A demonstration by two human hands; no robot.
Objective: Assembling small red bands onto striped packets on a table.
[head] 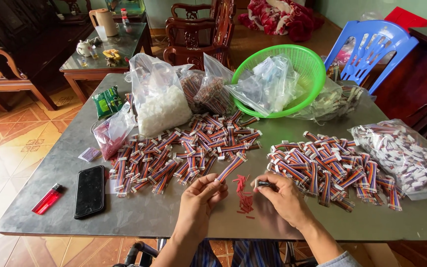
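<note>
Grey stone-topped table (139, 212) fills most of my view, tiled floor to its left. At its far edge sits a round green plastic basket (306, 63) with clear plastic bags inside; a blue plastic chair (377, 45) stands behind it.

Centre-left on the table: a wide loose pile of multicoloured ribbon cables with white end connectors (184, 151). A second such pile (329, 165) lies to my right, just beside my right hand. Far right, a clear bag packed with the same cables (405, 154).

Behind the left pile, a clear bag of small white parts (160, 106) stands upright; a smaller bag with pinkish contents (110, 132) leans beside it, and a green packet (107, 101) lies further back.

Near the left front edge: a black phone (89, 191) lies flat, screen up, and a red lighter (47, 199) rests just left of it, apart.

My left hand (198, 200) pinches one end of a single multicoloured ribbon cable (231, 168), which angles up and away toward the left pile. My right hand (285, 195) is closed on a small dark tool (263, 184), its tip pointing left toward the other hand. The hands are close but not touching.

Between them, on the tabletop, a scatter of tiny red clippings (244, 197).
</note>
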